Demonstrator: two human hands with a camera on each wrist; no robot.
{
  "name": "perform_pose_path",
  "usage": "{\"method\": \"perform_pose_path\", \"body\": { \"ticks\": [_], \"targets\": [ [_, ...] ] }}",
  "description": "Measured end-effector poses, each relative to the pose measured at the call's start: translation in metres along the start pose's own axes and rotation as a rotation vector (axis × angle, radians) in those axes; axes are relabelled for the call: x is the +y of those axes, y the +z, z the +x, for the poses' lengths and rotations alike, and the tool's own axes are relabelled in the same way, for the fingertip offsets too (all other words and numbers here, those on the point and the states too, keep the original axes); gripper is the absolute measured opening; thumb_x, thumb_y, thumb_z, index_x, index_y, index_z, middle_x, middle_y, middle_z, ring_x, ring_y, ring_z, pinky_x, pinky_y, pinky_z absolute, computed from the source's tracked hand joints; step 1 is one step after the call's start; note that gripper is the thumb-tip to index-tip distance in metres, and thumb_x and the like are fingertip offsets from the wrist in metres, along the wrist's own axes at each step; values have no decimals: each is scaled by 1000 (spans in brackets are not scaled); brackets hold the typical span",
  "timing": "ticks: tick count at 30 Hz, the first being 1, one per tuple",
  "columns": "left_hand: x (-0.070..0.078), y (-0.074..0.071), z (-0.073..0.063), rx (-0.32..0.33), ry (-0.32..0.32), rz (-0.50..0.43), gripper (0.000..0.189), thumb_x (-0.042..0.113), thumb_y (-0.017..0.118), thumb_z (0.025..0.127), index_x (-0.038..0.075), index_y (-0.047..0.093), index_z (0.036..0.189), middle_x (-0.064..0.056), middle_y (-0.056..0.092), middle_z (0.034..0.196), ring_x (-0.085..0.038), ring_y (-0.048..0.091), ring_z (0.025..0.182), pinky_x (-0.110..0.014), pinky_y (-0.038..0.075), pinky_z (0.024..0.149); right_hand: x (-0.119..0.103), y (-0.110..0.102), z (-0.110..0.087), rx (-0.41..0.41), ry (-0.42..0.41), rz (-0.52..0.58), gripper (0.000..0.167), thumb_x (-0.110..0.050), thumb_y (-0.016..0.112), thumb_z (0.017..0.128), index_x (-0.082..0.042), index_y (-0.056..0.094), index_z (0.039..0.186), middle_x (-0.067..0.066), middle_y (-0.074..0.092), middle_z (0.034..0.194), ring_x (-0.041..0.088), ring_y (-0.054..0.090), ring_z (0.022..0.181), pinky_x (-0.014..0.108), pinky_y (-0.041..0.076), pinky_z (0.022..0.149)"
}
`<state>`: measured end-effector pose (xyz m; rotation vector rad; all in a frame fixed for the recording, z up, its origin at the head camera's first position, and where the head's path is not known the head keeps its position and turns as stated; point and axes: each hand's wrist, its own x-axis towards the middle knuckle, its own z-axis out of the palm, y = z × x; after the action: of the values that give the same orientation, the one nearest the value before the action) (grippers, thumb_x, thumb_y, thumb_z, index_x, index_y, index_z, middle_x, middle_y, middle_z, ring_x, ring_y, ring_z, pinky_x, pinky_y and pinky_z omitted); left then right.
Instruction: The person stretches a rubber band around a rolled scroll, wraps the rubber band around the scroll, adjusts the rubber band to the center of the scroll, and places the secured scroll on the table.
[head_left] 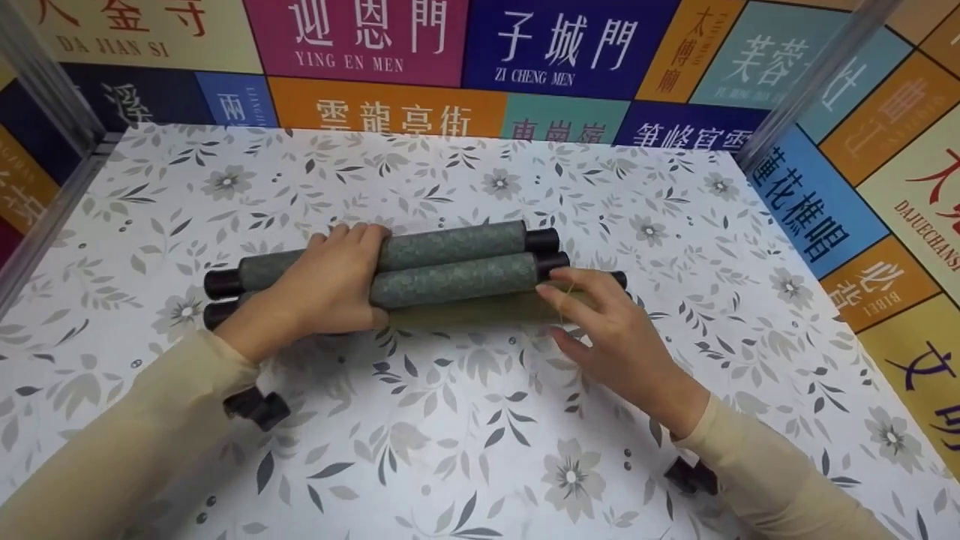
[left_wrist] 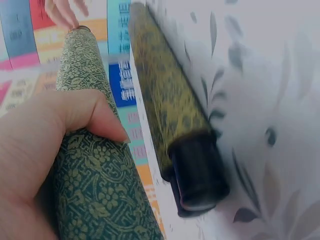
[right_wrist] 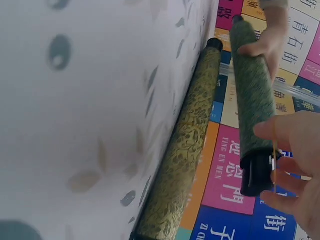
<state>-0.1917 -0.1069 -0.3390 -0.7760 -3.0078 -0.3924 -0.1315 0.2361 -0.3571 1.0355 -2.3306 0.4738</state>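
Observation:
My left hand grips a green patterned scroll with black end knobs, its fingers reaching over a second green scroll beside it. In the left wrist view the thumb lies across the green floral cloth. At the right-hand knob is my right hand, its bent fingers and thumb holding a thin yellow rubber band stretched beside the scroll's end. Below them on the table lies an olive-yellow patterned scroll, mostly covered by the green ones in the head view.
White cloth with grey leaves and flowers covers the table. Colourful panels with Chinese lettering stand behind and to the right. Clear upright strips edge the table's corners. Black straps hang under both wrists.

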Motion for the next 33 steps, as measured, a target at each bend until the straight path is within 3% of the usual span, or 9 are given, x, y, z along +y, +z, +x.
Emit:
{"method": "perform_pose_path", "body": {
  "ticks": [6, 11, 17, 21, 25, 29, 33],
  "targets": [
    [6, 2, -22, -25, 45, -51, 88, 33, 82, 59, 3, 43, 133, -15, 58, 121, -34, 54, 106, -54, 46, 88, 2, -2, -3, 151, -82, -49, 46, 4, 80, 73, -4, 71, 117, 16, 66, 115, 29, 62, 106, 31, 53, 90],
    [7, 7, -32, -22, 97, -71, 85, 32, 80, 58, 5, 45, 132, -12, 60, 118, -31, 55, 103, -49, 46, 86, 2, -1, -4, 210, -125, -53, 34, 2, 79, 75, -1, 73, 109, 14, 70, 106, 29, 66, 98, 34, 56, 89],
    [11, 13, -36, 32, 133, 34, 88, 30, 82, 56, 4, 44, 130, -14, 58, 116, -33, 54, 102, -50, 48, 85, 3, 2, -9, 141, -113, -46, 35, -4, 77, 79, 1, 71, 113, 13, 71, 103, 27, 66, 95, 35, 57, 87],
    [15, 18, -37, 34, 124, 76, 89, 29, 87, 56, 4, 44, 130, -15, 57, 116, -34, 54, 104, -51, 48, 86, 3, 2, -12, 71, -95, -51, 35, -7, 72, 85, 4, 66, 118, 16, 70, 107, 29, 66, 99, 38, 57, 89],
    [17, 22, -39, 56, 113, 85, 89, 28, 88, 56, 4, 44, 129, -16, 58, 116, -35, 55, 105, -52, 48, 87, 2, 2, -13, 62, -80, -63, 33, -10, 69, 89, 5, 65, 119, 17, 70, 109, 29, 67, 100, 39, 58, 88],
    [17, 21, -40, 79, 114, 74, 88, 28, 86, 55, 4, 45, 129, -14, 58, 115, -34, 55, 102, -50, 49, 85, 2, 2, -13, 98, -72, -82, 45, -10, 78, 81, 2, 65, 123, 14, 70, 115, 28, 67, 103, 37, 57, 90],
    [17, 19, -41, 70, 125, 39, 88, 29, 85, 56, 5, 44, 130, -13, 58, 115, -31, 54, 100, -47, 49, 85, 4, 1, -12, 92, -51, -102, 66, -12, 87, 71, -1, 61, 130, 14, 65, 128, 28, 64, 115, 30, 51, 103]
  ]
}}
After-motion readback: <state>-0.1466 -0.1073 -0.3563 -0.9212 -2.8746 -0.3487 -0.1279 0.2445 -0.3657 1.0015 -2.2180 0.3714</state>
